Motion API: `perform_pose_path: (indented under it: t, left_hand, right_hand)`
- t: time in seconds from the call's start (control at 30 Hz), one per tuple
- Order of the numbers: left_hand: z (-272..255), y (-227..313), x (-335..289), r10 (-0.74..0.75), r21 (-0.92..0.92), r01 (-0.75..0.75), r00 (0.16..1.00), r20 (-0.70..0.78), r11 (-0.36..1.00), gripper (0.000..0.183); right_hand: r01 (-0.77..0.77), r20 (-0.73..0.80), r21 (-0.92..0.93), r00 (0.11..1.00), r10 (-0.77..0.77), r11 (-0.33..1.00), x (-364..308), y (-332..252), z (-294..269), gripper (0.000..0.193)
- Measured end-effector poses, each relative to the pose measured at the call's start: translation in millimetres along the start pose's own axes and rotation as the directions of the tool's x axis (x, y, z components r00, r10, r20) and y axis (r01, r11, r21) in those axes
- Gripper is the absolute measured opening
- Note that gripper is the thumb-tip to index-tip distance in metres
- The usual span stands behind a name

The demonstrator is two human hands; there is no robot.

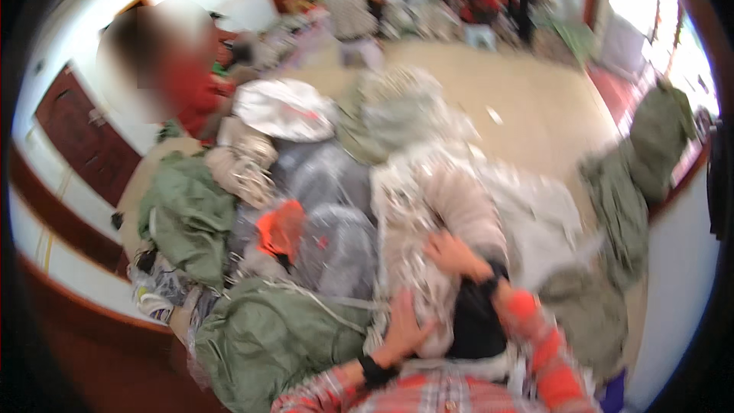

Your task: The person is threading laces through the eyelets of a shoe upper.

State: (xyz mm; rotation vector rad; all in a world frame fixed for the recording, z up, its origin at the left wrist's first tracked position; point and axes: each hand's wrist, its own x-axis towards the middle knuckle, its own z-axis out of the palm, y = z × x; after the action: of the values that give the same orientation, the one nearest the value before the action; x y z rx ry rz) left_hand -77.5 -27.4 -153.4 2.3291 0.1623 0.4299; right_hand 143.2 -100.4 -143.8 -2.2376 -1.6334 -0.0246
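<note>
A long bundle wrapped in clear crinkled plastic (pixel 428 206), beige inside, lies in front of me on a heap of bagged goods. My left hand (pixel 401 330) presses flat against its near left side. My right hand (pixel 456 255) grips the plastic on top of it. A black item (pixel 474 321) sits between my forearms at the bundle's near end. The picture is blurred by motion.
Green sacks (pixel 187 214) and grey plastic-wrapped bundles (pixel 329 206) pile up on the left, with an orange piece (pixel 281 229) among them. Another person in red (pixel 195 99) is at the far left. More green sacks (pixel 634 176) lie right. People stand at the back of the tan floor (pixel 527 99).
</note>
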Motion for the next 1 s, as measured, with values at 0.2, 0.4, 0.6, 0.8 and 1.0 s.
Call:
perform_pose_path:
  t: [0.2, 0.4, 0.6, 0.8, 1.0]
  left_hand:
    - [-14.2, 11.8, 0.7, -0.040, -0.114, 0.037, 0.999, -0.028, 0.993, 0.072]
    - [-35.3, 6.4, 12.7, -0.006, 0.073, 0.001, 0.998, 0.065, 0.997, 0.038]
    - [-51.0, -6.5, 23.8, 0.055, 0.236, -0.112, 0.971, 0.234, 0.965, 0.019]
    - [-85.6, -8.9, 55.0, 0.459, -0.070, -0.479, 0.777, 0.431, 0.875, 0.013]
    - [-184.7, 92.4, 93.5, 0.009, -0.419, 0.437, 0.685, 0.729, 0.796, 0.023]
  right_hand:
    - [-0.132, 0.052, -0.105, 0.989, 0.138, 0.986, -16.8, -16.2, -0.4, 0.025]
    - [0.081, -0.139, 0.035, 0.987, -0.076, 0.996, -2.3, 7.5, 0.7, 0.026]
    - [-0.178, 0.230, 0.007, 0.958, 0.172, 0.984, -4.9, 4.6, -14.6, 0.036]
    - [-0.577, 0.099, 0.306, 0.811, 0.577, 0.757, -7.0, -17.7, -42.0, 0.032]
    - [-0.004, -0.081, 0.795, 0.990, 0.112, 0.606, -3.8, -104.1, -96.4, 0.028]
